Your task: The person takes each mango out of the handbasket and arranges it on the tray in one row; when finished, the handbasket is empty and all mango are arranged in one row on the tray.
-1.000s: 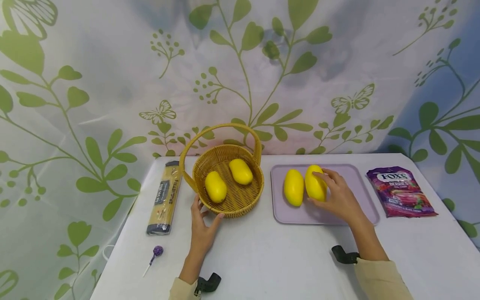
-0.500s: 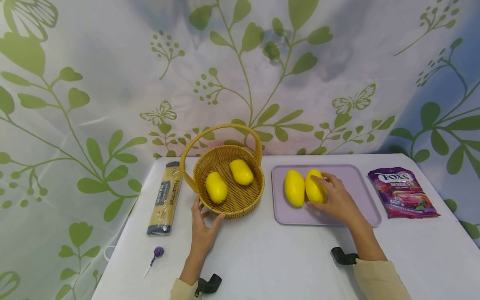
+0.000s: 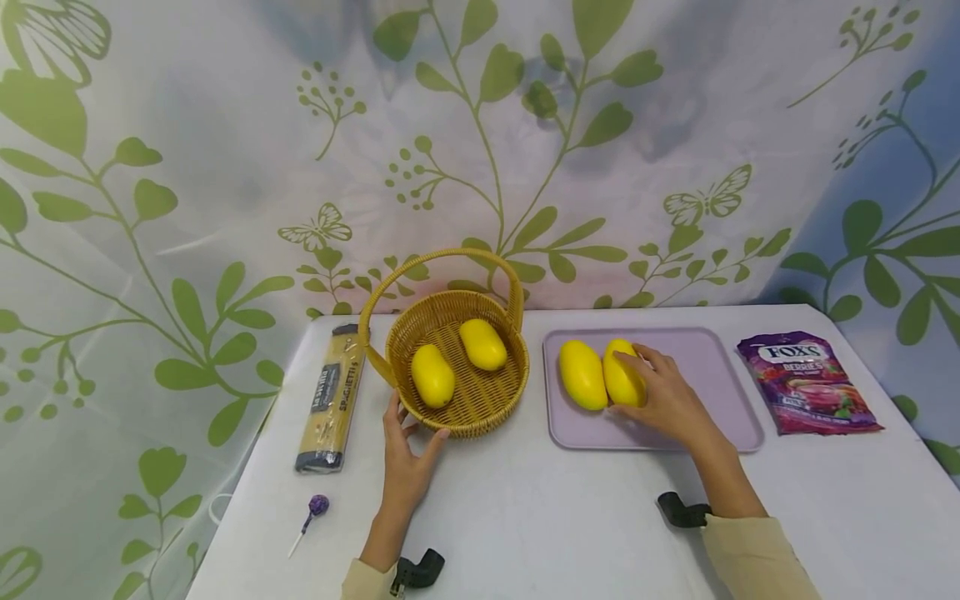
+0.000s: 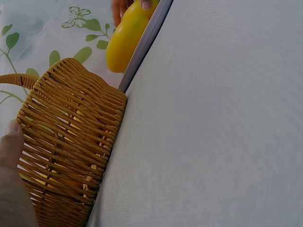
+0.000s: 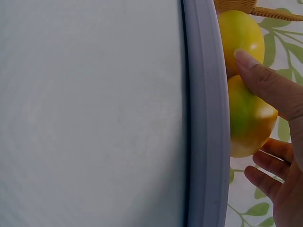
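My right hand (image 3: 671, 400) curls round a yellow mango (image 3: 622, 375) on the lilac tray (image 3: 716, 358). A second mango (image 3: 582, 375) lies against it on the left. In the right wrist view the thumb lies on the held mango (image 5: 248, 120), with the fingers at its far side. The woven basket (image 3: 480, 429) stands at the middle, handle up, with two mangoes (image 3: 432, 376) apart inside. My left hand (image 3: 407, 467) holds the basket's lower left side between thumb and fingers. In the left wrist view the thumb (image 4: 12, 142) presses near its rim; the other fingers are hidden.
A spaghetti pack (image 3: 331, 400) lies left of the basket, with a purple lollipop (image 3: 312, 518) in front of it. Right of the tray is a purple Fox's candy bag (image 3: 810, 383). A leaf-patterned curtain (image 3: 480, 167) hangs behind the white table (image 3: 540, 517).
My right hand has shifted slightly left with its mango, and the neighbouring mango has moved left and tilted. The two mangoes now touch. My left hand stays at the basket.
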Demonstrator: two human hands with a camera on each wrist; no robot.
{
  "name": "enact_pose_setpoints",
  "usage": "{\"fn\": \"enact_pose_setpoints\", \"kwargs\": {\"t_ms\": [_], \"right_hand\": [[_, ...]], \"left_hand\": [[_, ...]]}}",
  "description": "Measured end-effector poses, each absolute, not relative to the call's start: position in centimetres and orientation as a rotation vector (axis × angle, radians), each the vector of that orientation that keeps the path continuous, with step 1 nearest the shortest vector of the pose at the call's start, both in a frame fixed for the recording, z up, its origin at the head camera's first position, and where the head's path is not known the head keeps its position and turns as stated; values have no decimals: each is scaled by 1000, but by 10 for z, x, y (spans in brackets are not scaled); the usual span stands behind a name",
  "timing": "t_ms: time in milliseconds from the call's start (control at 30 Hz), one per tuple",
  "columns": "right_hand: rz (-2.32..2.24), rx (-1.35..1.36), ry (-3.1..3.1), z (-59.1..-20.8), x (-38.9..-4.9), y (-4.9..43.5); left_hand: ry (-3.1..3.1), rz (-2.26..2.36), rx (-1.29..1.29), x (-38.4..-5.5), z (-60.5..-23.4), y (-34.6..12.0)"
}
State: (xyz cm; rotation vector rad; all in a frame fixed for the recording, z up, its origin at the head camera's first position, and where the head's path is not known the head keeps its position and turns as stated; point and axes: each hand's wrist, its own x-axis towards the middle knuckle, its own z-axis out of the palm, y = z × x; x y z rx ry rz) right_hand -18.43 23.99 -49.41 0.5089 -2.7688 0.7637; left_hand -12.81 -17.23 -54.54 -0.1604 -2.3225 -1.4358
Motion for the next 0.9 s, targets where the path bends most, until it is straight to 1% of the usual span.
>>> {"fn": "enact_pose_setpoints", "kwargs": {"t_ms": [567,900], "right_hand": [[737,563,-2785,-493,-183,240],[746,611,-2693,-469,-179,231]], "left_hand": [[-2307,-1427,-180,-128,-545,-172],[-2286,-1428,-206,-128,-545,-172]]}}
